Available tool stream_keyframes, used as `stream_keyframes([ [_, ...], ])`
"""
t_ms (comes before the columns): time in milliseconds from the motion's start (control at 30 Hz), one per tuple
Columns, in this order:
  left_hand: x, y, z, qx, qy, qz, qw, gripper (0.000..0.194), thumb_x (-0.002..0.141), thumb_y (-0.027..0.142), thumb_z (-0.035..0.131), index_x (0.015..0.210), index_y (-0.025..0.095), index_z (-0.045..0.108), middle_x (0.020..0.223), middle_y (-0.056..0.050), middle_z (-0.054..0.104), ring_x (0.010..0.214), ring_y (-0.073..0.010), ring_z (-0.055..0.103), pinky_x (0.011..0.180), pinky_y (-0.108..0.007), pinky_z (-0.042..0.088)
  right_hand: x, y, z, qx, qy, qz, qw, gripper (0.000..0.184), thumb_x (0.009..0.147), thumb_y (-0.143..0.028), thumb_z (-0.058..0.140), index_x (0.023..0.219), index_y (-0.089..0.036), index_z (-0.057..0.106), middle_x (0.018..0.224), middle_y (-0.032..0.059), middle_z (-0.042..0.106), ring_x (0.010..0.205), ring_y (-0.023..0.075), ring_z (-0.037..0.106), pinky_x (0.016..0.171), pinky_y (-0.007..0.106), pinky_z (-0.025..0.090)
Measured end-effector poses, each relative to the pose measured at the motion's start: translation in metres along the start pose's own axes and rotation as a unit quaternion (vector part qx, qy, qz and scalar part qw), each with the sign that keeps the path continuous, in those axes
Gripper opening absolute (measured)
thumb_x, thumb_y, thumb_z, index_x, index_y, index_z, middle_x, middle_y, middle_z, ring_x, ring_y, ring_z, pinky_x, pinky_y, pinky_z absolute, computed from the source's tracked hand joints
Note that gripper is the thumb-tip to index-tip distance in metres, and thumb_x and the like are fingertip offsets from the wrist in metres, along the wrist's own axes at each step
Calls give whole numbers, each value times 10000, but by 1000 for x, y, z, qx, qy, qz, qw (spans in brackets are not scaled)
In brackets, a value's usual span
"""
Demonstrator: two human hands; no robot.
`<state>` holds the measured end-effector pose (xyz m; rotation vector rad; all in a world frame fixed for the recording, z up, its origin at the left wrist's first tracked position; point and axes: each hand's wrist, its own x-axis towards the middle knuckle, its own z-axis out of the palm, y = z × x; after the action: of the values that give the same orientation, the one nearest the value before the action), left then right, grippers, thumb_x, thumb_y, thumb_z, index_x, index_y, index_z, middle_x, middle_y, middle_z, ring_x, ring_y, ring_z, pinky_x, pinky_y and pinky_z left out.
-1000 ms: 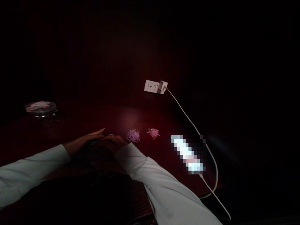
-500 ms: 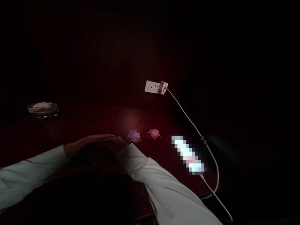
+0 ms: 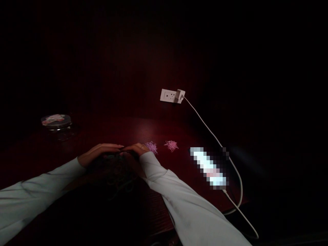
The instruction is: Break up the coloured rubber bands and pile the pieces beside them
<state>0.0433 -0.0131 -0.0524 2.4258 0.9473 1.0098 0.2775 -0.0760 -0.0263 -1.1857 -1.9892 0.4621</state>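
My left hand [image 3: 101, 151] arches over the table with its fingers stretched out toward the right. From the other side my right hand [image 3: 135, 148], with a ring on it, reaches leftward, fingers extended. The fingertips of both hands meet or nearly meet. In their shadow lies a dark pile of thin looped strands [image 3: 120, 177], some greenish; whether the hands touch it I cannot tell. Just beyond my right wrist sits a small heap of purple strands [image 3: 152, 147]. To its right is a separate heap of pink strands [image 3: 171, 145].
A clear lidded jar [image 3: 58, 124] with pinkish pieces on top stands at the left. A lit, blurred phone [image 3: 208, 167] lies on the right of the dark red table [image 3: 143, 128]. Its white cable [image 3: 205, 123] runs to a charger in the wall socket [image 3: 168, 95].
The view has shifted slightly, so most things sit a little farther right. My hands, overlapped before, have drawn apart to fingertip distance, and more of the dark pile shows beneath them.
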Motion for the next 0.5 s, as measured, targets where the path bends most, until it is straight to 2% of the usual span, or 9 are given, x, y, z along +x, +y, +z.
stream_keyframes([
  [67, -4, 9, -14, -4, -14, 55, 998, 382, 938, 295, 410, 1147, 240, 725, 1239, -84, 762, 1136, -260, 670, 1052, -393, 472, 0, -1, -2, -15, 14, 2, 1000, 288, 1011, -393, 569, 1220, -272, 727, 1112, 55, 720, 1042, 196, 638, 955, 326, 492],
  [233, -4, 36, -38, 47, -36, 98, 993, 330, 964, 442, 494, 1032, 264, 764, 1065, -61, 766, 997, -250, 654, 959, -349, 484, 4, -1, -5, -38, 71, 8, 997, 210, 979, -300, 584, 1098, -250, 750, 970, 27, 736, 921, 176, 637, 893, 303, 485],
  [367, 0, 47, -42, 66, -11, 98, 993, 326, 1014, 402, 462, 1062, 245, 743, 1077, -65, 753, 1026, -232, 654, 975, -350, 480, 6, -1, -11, -54, 90, -7, 994, 222, 948, -210, 560, 1052, -238, 754, 937, 32, 737, 887, 186, 634, 890, 325, 489],
  [500, 5, 41, -39, 71, 16, 90, 993, 340, 1031, 265, 395, 1035, 222, 732, 1082, -64, 749, 1018, -213, 661, 987, -348, 478, 6, -1, -16, -56, 85, -27, 994, 261, 962, -187, 514, 1048, -247, 752, 990, 36, 753, 912, 192, 638, 957, 358, 478],
])
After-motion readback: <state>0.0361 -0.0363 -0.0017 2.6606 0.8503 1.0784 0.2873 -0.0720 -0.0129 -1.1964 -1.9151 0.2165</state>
